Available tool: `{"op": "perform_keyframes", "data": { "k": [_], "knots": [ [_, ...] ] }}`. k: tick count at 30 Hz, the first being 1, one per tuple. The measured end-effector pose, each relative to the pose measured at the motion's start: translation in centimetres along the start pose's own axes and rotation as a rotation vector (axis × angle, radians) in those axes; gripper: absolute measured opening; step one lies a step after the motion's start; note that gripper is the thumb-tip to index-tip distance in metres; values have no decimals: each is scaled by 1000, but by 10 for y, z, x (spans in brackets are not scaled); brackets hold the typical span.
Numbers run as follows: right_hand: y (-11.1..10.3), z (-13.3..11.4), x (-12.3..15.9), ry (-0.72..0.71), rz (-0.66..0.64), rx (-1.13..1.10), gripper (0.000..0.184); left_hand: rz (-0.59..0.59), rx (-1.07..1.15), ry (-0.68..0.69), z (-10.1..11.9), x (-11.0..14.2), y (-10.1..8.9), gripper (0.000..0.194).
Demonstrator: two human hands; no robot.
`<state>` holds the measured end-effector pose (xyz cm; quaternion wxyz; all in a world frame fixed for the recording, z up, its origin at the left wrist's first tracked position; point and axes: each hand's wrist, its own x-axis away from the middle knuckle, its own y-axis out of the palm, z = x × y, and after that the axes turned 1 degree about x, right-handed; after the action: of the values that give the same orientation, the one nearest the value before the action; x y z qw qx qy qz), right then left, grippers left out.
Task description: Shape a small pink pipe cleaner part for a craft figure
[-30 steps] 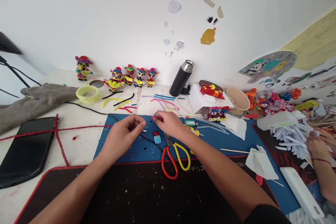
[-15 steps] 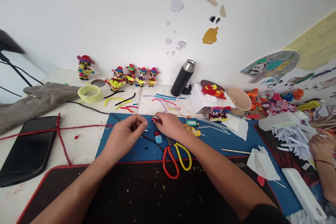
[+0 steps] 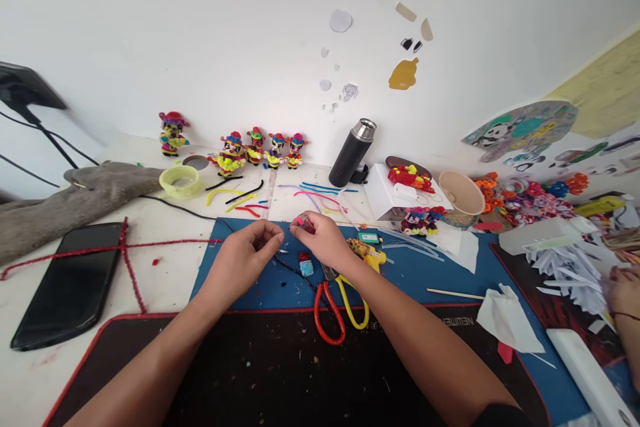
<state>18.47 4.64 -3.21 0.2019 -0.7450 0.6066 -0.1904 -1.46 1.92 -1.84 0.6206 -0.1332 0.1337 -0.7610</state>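
Note:
My left hand [image 3: 244, 258] hovers over the blue mat [image 3: 415, 267] with its fingers pinched together on something too small to make out. My right hand [image 3: 324, 238] is close beside it, fingers closed on a small pink and red object [image 3: 301, 221]. A thin black wire [image 3: 290, 267] runs under both hands across the mat. A small red and blue piece [image 3: 305, 263] lies just below my right hand. Scissors with one red and one yellow handle [image 3: 340, 300] lie at my right wrist.
Several colourful figurines [image 3: 260, 148] line the wall, with a black flask [image 3: 353, 153], a white box [image 3: 387, 195] and a paper cup [image 3: 461, 192]. A black phone [image 3: 70, 283] and red pipe cleaners [image 3: 127, 260] lie left. Another person's hand [image 3: 625, 290] works at the right edge.
Both hands stay pinched close together over the blue mat. The view has shifted slightly to the left; the other person's hand has slid toward the right edge.

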Motion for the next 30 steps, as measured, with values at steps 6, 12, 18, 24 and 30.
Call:
{"op": "perform_keyframes", "data": {
  "k": [6, 12, 18, 24, 30],
  "knots": [
    [2, -16, 25, 176, -34, -675, 30, -168, 175, -117, 2, -2, -2, 42],
    [6, -25, 45, 222, -55, -836, 35, -275, 511, -210, 5, 2, 6, 42],
    [11, -23, 49, 230, -22, -879, 36, -299, 651, -289, 8, 3, 9, 43],
    [14, -20, 52, 222, -1, -863, 36, -310, 664, -307, 10, 4, 10, 41],
    [17, -20, 53, 224, 7, -865, 36, -313, 723, -369, 7, 3, 11, 43]
  ]
}}
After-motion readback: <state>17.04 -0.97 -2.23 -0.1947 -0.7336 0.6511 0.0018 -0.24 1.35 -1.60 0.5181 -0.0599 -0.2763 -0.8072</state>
